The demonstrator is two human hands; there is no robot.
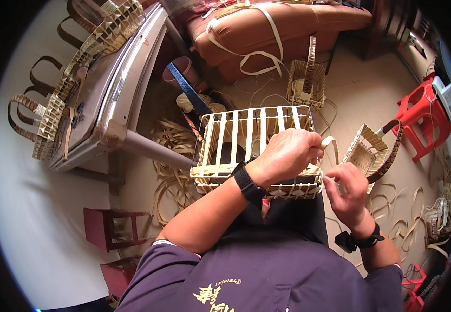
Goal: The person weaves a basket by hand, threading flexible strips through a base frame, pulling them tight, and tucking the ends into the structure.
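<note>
A rectangular basket frame (250,134) of wire rests over my lap, with pale flat strips running lengthwise across it and a woven band along its near side. My left hand (290,154) reaches over its right part, fingers closed on a pale weaving strip (331,145) that loops out beside the frame's right edge. Close to the frame's near right corner is my right hand (349,190), its thumb and fingers curled together in a pinch. What lies between those fingertips is too small to make out. Both wrists wear black bands.
Small handled baskets stand on the floor, one ahead (308,86) and one to the right (365,151). Loose strips (171,140) lie heaped left of the frame. A grey table (112,112) holds more baskets at left. A red stool (427,114) stands right, a brown sofa (288,31) ahead.
</note>
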